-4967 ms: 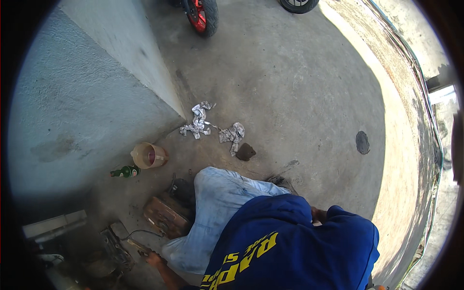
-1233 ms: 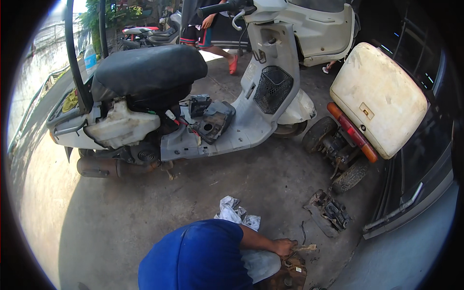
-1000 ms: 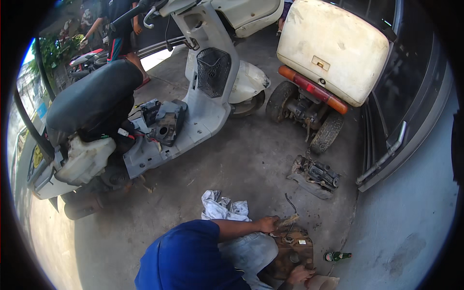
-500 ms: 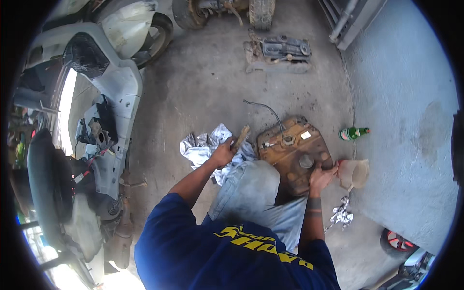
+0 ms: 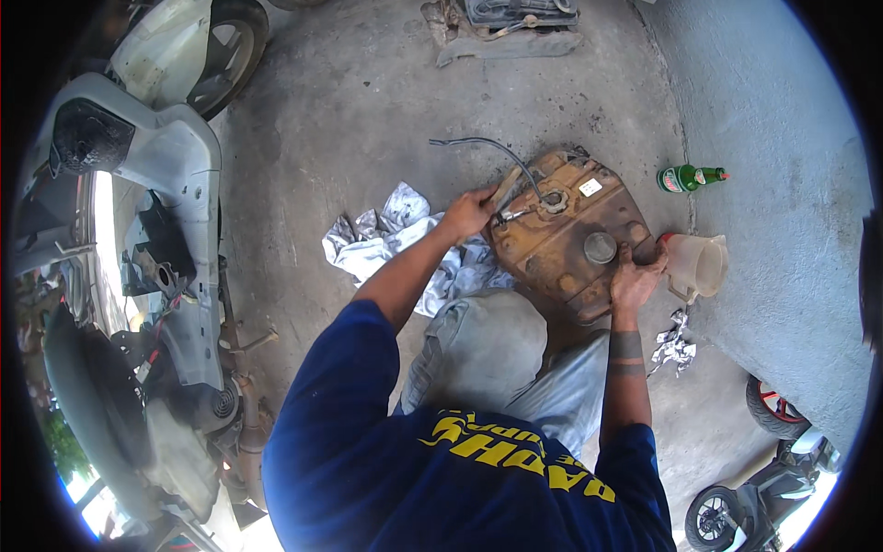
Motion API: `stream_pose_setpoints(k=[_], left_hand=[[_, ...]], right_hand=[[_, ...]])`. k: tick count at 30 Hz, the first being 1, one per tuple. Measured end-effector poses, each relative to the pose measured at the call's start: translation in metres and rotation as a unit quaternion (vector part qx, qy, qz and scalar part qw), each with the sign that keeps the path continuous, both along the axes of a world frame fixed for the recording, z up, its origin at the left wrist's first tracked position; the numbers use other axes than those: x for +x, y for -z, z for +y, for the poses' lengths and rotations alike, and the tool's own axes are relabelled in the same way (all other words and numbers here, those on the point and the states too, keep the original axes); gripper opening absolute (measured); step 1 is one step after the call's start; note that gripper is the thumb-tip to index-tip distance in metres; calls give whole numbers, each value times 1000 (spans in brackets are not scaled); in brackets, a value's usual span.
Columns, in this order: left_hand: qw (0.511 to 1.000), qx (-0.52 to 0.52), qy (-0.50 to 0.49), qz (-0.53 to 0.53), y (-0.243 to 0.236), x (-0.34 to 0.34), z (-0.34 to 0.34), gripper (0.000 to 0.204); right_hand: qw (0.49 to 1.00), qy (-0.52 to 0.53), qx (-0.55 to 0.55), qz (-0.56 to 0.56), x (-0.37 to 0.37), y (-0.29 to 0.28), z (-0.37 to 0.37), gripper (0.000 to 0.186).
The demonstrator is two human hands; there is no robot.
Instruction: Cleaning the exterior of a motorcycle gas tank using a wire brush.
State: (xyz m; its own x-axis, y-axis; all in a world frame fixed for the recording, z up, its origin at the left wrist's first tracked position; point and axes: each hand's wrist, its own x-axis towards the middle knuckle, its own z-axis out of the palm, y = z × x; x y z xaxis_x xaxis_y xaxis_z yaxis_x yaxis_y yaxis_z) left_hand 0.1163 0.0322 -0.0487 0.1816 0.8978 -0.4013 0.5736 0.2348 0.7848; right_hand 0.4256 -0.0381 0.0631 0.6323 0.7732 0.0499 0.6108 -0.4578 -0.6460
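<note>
My left hand is closed round a tan stick-like tool at the left edge of a rusty brown metal tank. My right hand grips the tank's right side, beside its round grey cap. A black hose rises from a fitting in the top. Crumpled white cloths lie left of the tank, by my jeans-clad knee. A clear jug stands just right of my right hand, with a green bottle lying above it.
A partly stripped white scooter fills the left side. A dirty part lies on the concrete floor at the top. A blue-grey wall borders the right, with crumpled scraps near it and motorbikes at lower right.
My view has swung round from the scooter and is now down on the tank. Since half a second ago both hands have moved forward, the left one closer to the tank's edge.
</note>
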Motion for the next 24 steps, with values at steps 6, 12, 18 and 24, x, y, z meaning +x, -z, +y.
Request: stream_pose_setpoints(k=[6,12,18,24], left_hand=[[995,93,7,-25,-20,-36,-35,47],[994,85,-49,-55,14,-20,-80,49],[990,23,136,-32,-34,-19,36,46],[978,-42,203,-19,-68,-45,-10,50]], right_hand=[[999,30,13,-24,9,4,3,80],[1000,14,4,-19,2,0,8,79],[999,14,23,-19,13,11,5,79],[999,15,29,-14,3,3,7,78]])
